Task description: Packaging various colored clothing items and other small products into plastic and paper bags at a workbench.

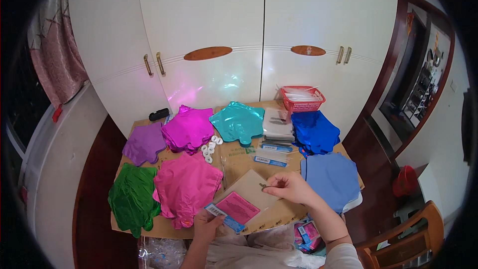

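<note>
My left hand (207, 226) grips the lower left end of a flat clear plastic bag (249, 183), by its blue barcode label (230, 222). A pink folded sheet (238, 207) shows inside the bag. At the bag's upper right edge, my right hand (289, 187) is closed in a pinch. A small dark patch (263, 186) shows at its fingertips; I cannot tell whether it is print or a separate piece. Left of the bag lies a pile of pink foil balloons (186, 187). Beyond the right forearm is a pale blue foil pile (332, 180).
Cardboard (234, 162) covers the table. Around it lie green (132, 197), purple (144, 143), magenta (188, 127), teal (238, 121) and dark blue (316, 132) foil piles, white rolls (209, 158), stacked bags (278, 128), labelled straw packs (270, 161) and a red basket (302, 104). A wooden chair (406, 236) stands right.
</note>
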A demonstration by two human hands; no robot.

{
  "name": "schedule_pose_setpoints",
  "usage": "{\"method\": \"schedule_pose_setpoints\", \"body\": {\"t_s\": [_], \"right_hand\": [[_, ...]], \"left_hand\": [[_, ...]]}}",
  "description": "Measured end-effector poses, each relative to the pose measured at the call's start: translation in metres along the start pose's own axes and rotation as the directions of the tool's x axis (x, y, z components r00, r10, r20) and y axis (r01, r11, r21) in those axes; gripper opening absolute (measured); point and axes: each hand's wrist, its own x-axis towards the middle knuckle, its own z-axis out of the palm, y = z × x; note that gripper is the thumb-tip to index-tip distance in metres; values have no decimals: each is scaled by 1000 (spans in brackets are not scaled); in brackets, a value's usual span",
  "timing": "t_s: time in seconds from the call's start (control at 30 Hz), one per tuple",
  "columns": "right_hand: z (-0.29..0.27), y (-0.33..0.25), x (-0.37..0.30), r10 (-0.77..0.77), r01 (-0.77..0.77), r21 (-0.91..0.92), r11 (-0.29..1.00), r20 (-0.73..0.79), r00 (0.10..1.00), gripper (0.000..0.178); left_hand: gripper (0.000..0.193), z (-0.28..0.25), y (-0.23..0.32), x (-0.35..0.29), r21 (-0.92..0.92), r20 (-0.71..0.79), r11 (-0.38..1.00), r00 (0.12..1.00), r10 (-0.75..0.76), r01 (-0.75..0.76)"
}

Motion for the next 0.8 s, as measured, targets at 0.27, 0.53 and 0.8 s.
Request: {"method": "schedule_pose_setpoints", "body": {"t_s": [0.27,0.53,0.8], "right_hand": [[11,-2,-2,-68,54,-158,986,-85,994,23],[4,57,30,67,-66,-31,997,34,997,20],[33,105,47,-118,67,-471,880,-80,990,20]], "left_hand": [[21,5,6,-5,182,-93,982,995,-23,40],[41,11,-9,-3,651,-34,749,981,193,-125],[64,10,-25,-5,900,426,-25,866,261,-435]]}}
